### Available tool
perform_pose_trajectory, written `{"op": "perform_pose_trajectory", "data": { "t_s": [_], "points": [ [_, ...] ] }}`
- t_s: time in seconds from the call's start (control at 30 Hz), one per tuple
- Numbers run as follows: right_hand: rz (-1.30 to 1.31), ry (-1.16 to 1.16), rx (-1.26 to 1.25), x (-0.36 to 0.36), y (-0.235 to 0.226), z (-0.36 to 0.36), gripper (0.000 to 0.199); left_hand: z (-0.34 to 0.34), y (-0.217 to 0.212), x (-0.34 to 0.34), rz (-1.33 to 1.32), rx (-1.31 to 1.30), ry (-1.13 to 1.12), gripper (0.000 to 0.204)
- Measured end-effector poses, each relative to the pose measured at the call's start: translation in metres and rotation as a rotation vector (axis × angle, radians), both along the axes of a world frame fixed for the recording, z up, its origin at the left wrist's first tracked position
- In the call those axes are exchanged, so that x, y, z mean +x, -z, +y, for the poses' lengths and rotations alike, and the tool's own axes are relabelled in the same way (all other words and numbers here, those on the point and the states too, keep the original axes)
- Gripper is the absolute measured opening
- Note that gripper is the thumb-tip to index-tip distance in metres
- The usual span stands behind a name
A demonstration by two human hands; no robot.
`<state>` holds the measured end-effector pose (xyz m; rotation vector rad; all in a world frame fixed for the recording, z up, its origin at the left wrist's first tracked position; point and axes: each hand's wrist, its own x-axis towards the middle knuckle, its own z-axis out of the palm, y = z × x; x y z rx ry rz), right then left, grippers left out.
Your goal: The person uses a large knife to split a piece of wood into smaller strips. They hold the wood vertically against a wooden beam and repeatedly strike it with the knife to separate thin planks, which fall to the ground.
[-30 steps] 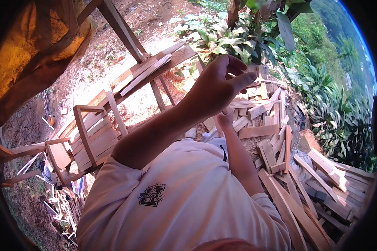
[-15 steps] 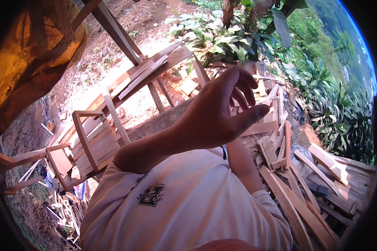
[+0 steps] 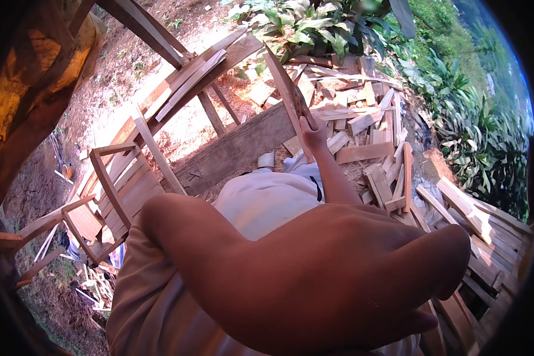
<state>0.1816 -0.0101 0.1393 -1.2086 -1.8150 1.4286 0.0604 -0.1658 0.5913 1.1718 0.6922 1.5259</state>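
Note:
My left hand [image 3: 350, 279] is raised very close to the camera and fills the lower half of the view. I see its back and a thumb sticking out to the right, and nothing in it. Further down, my right hand [image 3: 312, 135] grips a narrow wooden slat [image 3: 283, 83] that stands tilted, its upper end leaning up and to the left. Beside that hand a wide grey plank [image 3: 237, 151] lies across the ground. My pale shirt [image 3: 261, 196] shows between the two arms.
Unfinished wooden chair frames [image 3: 124, 184] stand at the left on bare earth. A heap of wood offcuts [image 3: 368, 124] lies past my right hand, with stacked planks [image 3: 474, 213] at the right. Green plants [image 3: 314, 24] edge the top; a thick trunk [image 3: 24, 101] rises at far left.
My left hand has come up from mid-view to right in front of the camera. This has uncovered my right hand holding the slat.

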Motion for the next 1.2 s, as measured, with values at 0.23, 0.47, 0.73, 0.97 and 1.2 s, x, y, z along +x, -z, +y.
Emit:
{"op": "perform_pose_trajectory", "data": {
  "t_s": [0.23,0.47,0.73,0.97,1.2],
  "points": [
    [-0.028,-0.006,-0.024,-0.006,-0.012,0.001,0.028,0.007,0.027,0.024,0.034,0.290,-0.221,0.033],
    [-0.004,-0.011,-0.021,-0.005,-0.009,0.002,0.030,0.010,0.026,0.025,0.080,0.347,-0.216,0.032],
    [-0.001,-0.016,-0.034,-0.003,-0.010,0.002,0.031,0.008,0.026,0.029,0.106,0.378,-0.215,0.030],
    [0.007,-0.023,-0.014,0.000,0.004,0.005,0.030,0.005,0.026,0.029,0.126,0.405,-0.218,0.028],
    [0.014,-0.052,0.056,0.000,0.010,0.006,0.030,0.002,0.024,0.029,0.141,0.425,-0.201,0.026]
  ]
}}
